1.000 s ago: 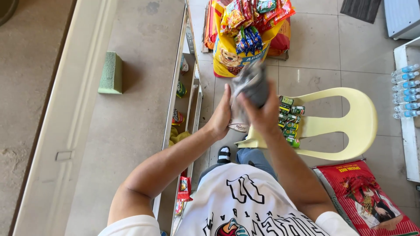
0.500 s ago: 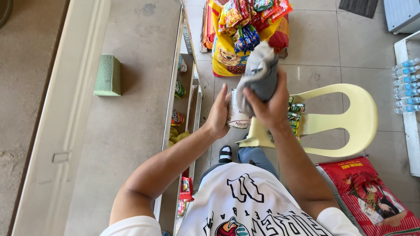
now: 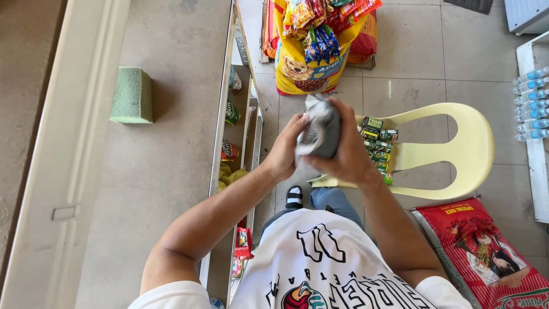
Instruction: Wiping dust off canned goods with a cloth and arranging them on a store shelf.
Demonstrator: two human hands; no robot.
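1. Leftmost, your worktop (image 3: 143,171) is a bare grey slab with a green foam block (image 3: 131,95) standing well apart from its right edge, leaving open room all round it.
2. Just beyond that edge, a narrow shelf rack (image 3: 243,123) drops away, holding small cans and packets.
3. Your left hand (image 3: 284,150) closes its grip on the left side of the crumpled grey bag (image 3: 320,133).
4. That bag sits between both hands, above the floor, long axis running away from you, soft and creased.
5. Your right hand (image 3: 350,153) wraps its grip round the bag's right side.
6. Further right, a pale yellow plastic chair (image 3: 457,149) carries stacked green cans (image 3: 377,146) on its seat.
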